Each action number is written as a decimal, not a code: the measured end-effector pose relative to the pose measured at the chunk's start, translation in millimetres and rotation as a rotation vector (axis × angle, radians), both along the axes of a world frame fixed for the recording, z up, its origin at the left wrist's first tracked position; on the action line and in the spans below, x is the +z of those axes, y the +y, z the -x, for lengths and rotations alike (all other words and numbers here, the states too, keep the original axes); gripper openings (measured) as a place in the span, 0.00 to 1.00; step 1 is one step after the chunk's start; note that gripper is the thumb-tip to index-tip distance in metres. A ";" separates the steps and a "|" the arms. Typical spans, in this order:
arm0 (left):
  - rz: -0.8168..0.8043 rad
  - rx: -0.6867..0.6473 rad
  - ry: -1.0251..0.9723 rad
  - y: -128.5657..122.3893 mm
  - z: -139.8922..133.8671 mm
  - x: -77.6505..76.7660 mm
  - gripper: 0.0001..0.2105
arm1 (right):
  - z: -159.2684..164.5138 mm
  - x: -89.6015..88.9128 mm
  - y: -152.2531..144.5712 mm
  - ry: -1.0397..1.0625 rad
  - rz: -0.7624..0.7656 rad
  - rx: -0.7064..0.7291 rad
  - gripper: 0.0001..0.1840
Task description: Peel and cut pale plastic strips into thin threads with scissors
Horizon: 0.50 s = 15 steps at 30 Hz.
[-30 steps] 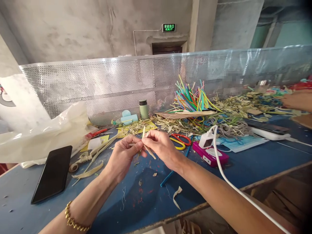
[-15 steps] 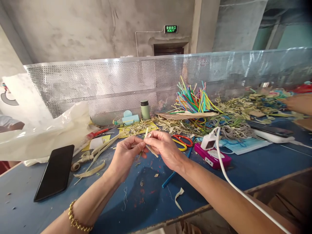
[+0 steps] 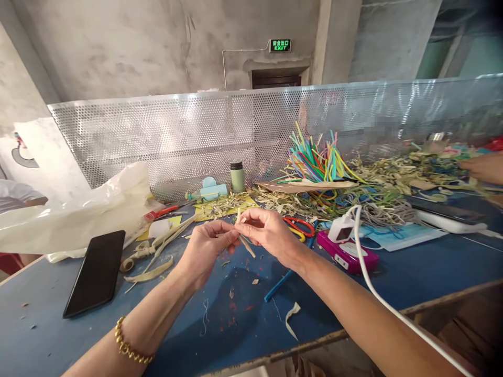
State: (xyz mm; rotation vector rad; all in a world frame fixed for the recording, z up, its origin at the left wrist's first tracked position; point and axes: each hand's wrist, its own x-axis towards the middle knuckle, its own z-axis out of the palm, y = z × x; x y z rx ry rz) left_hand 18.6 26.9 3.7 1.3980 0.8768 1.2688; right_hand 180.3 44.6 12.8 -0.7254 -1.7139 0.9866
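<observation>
Above the middle of the blue table, my left hand point(image 3: 210, 248) and my right hand point(image 3: 269, 234) meet at the fingertips. Both are closed in a pinch on a pale dried leaf strip point(image 3: 247, 247). One end of the strip sticks up between the fingers and another part hangs below; the rest is hidden by the fingers. Just behind my right hand lie scissors with red and yellow handles point(image 3: 301, 228). A blue stick point(image 3: 278, 287) lies on the table under my right forearm. Loose dried strips point(image 3: 151, 271) lie to the left of my left hand.
A black phone point(image 3: 95, 272) and plastic sheeting point(image 3: 74, 225) are at left. Right, a magenta box point(image 3: 348, 252) carries a white charger with a cable crossing my right forearm. Behind are a green bottle point(image 3: 237, 177), colourful pipe cleaners point(image 3: 314, 159) and a perforated metal screen point(image 3: 188, 141). Another person's hand point(image 3: 485, 167) is far right.
The view has shifted slightly, so the surroundings appear a little further right. Both hands keep their pinch on the strip, almost unmoved.
</observation>
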 end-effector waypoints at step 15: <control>0.038 0.037 -0.144 3.7 -3.7 -2.8 0.10 | 8.9 -8.8 7.6 -0.124 -0.173 -0.148 0.13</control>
